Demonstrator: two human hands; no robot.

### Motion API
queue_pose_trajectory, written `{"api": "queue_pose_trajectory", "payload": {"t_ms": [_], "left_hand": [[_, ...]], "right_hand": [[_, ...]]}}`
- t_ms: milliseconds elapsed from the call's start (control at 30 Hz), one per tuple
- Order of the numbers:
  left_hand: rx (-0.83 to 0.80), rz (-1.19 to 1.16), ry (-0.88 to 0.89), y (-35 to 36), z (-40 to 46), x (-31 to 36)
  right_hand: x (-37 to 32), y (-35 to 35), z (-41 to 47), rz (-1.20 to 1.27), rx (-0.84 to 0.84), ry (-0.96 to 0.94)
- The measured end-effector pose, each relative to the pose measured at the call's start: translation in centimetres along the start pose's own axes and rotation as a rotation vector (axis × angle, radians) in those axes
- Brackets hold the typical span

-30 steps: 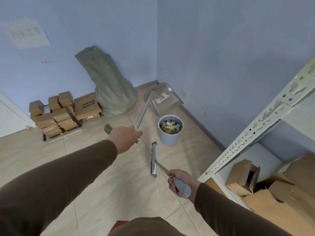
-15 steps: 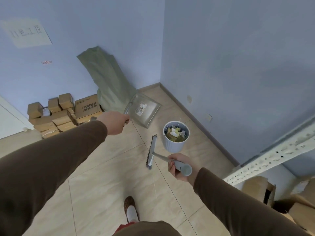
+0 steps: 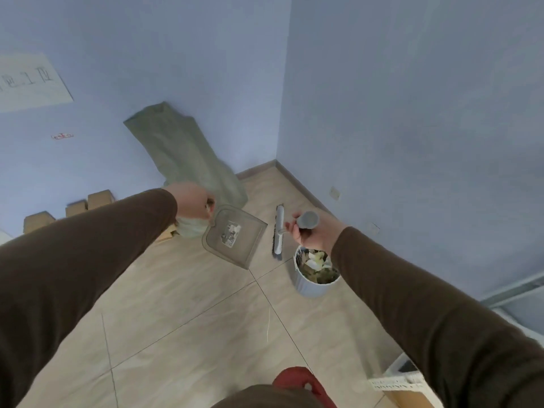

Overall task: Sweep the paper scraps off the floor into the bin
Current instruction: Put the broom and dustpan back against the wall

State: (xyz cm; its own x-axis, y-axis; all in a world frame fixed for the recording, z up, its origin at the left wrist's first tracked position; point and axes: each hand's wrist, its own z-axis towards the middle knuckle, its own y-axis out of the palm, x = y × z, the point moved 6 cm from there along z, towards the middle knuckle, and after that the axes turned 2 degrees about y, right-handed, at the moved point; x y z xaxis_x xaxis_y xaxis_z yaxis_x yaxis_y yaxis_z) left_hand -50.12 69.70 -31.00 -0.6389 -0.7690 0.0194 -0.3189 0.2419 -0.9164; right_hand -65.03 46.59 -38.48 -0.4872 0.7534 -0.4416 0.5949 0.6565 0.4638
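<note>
The left hand (image 3: 192, 203) is closed around the handle of a clear dustpan (image 3: 234, 235), which hangs at its 4 o'clock. The right hand (image 3: 313, 235) grips the gray broom (image 3: 279, 229), its brush at 9 o'clock. The white bin (image 3: 313, 276), full of paper scraps (image 3: 316, 262), sits just below, at 6 o'clock.

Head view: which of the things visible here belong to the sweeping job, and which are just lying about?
Part of the job:
- dustpan, in the left hand
- broom, in the right hand
- bin, already holding scraps

Just lying about:
- green sack leaning in the corner
- cardboard boxes along the wall
- paper sign on the wall
</note>
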Motion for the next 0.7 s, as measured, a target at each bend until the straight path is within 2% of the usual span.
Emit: {"api": "queue_pose_trajectory", "payload": {"t_ms": [133,333,467,533,700], "left_hand": [[-0.001,-0.012,0.042,-5.5,5.8,-1.6],[0.083,0.142,0.144,-17.3,16.5,-2.1],[0.101,0.186,0.188,-25.7,24.0,-0.9],[0.127,0.231,0.215,-29.9,27.0,-0.1],[0.192,0.221,0.288,-39.1,33.5,1.4]], "right_hand": [[-8.4,5.6,0.8,-0.228,-0.078,-0.097],[-24.3,8.1,1.3,-0.455,-0.117,-0.123],[-37.1,9.4,2.0,-0.512,-0.14,-0.312],[-43.1,10.7,2.3,-0.636,-0.133,-0.403],[-54.2,14.1,2.8,-0.909,-0.111,-0.486]]}}
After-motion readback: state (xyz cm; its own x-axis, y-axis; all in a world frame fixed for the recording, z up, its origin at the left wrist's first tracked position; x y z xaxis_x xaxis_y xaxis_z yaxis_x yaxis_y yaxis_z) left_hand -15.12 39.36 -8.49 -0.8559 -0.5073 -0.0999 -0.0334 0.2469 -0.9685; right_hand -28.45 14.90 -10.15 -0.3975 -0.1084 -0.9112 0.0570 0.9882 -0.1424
